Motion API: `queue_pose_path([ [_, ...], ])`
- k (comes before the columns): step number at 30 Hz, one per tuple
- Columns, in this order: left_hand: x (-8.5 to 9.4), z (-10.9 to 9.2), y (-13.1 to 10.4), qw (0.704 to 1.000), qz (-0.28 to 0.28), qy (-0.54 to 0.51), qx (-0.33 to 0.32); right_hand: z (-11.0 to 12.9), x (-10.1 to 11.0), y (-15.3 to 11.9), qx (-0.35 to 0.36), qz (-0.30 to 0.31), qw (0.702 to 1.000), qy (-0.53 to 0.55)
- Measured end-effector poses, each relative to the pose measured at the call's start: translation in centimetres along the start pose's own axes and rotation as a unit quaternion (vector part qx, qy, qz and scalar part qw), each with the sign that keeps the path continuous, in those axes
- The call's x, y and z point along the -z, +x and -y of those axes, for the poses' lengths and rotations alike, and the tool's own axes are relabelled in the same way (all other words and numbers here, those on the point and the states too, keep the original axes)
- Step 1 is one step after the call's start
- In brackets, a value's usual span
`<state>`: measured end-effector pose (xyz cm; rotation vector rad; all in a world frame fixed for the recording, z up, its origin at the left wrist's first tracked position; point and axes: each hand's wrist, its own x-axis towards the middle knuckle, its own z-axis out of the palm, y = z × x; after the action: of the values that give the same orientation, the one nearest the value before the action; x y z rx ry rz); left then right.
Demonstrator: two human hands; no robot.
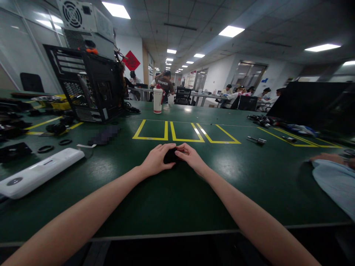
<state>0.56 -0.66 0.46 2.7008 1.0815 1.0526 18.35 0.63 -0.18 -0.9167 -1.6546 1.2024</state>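
A head-worn camera, the only view, looks forward and down across a green tabletop [177,199] from above its near edge, close to the forearms [108,203], the room beyond.

Green tabletop [177,192] bears yellow tape outlines [183,140], white cup [158,100] behind; white device [41,171] & blk. PC case [97,87] on L side; metal pcs. [257,140] on R.
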Motion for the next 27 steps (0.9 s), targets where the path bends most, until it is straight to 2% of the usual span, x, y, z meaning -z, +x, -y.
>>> queue_pose_path([
  [6, 0.03, -0.02, 0.01, 1.000, 0.002, -0.002, 0.003, -0.03, 0.15, 0.14, -0.041, -0.003, 0.999, 0.004],
  [12, -0.02, 0.04, -0.03, 1.000, 0.000, 0.002, 0.004, 0.51, 0.21, -0.21, -0.008, 0.025, 1.000, 0.011],
  [18, 0.06, -0.02, 0.01, 1.000, 0.001, -0.002, -0.002, 0.11, -0.10, 0.18, 0.034, -0.011, 0.999, 0.016],
  [21, 0.04, 0.02, 0.01, 1.000, 0.000, -0.001, 0.000, 0.04, -0.05, 0.20, 0.010, -0.018, 1.000, 0.000],
  [24, 0.01, 0.05, -0.02, 1.000, 0.001, 0.000, 0.001, 0.17, 0.08, 0.05, -0.024, 0.000, 1.000, -0.002],
  [27, 0.01, 0.03, -0.04, 1.000, 0.001, -0.002, 0.001, 0.35, 0.13, -0.14, -0.018, 0.016, 1.000, 0.004],
])
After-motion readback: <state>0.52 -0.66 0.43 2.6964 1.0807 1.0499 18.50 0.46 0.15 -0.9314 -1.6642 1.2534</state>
